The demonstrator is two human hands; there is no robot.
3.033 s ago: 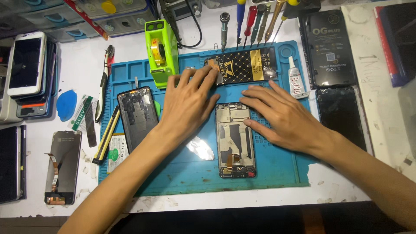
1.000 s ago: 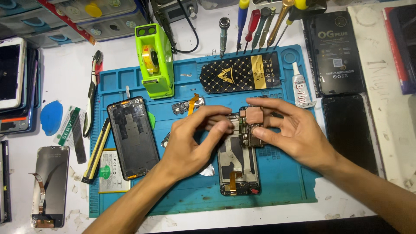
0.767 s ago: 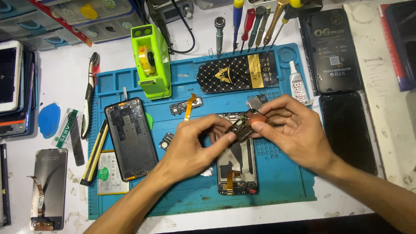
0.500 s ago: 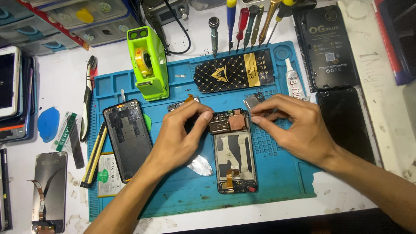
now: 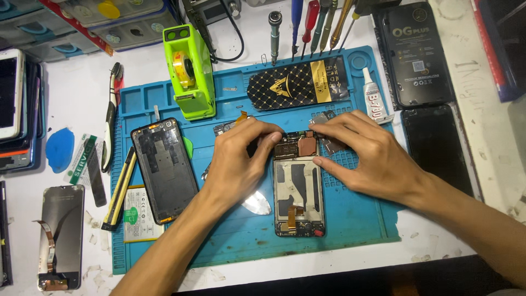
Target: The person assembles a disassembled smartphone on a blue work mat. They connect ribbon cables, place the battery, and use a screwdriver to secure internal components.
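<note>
An opened phone frame lies flat near the middle of the blue work mat, which lies on the white table. Both hands meet at the top end of the frame. The left hand comes from the lower left, and its fingertips press on the small circuit board at the top of the frame. The right hand comes from the right; its index finger and thumb touch the same board from the other side. The fingers cover part of the board, so I cannot tell whether the hands pinch it or only press on it.

Left of the left hand lies a black back cover, inner side up. A metal pick is half hidden under the left wrist. Behind the hands lies a black and gold packet, and a green tape dispenser stands at the far left part of the mat. A small glue tube lies just beside the right hand.
</note>
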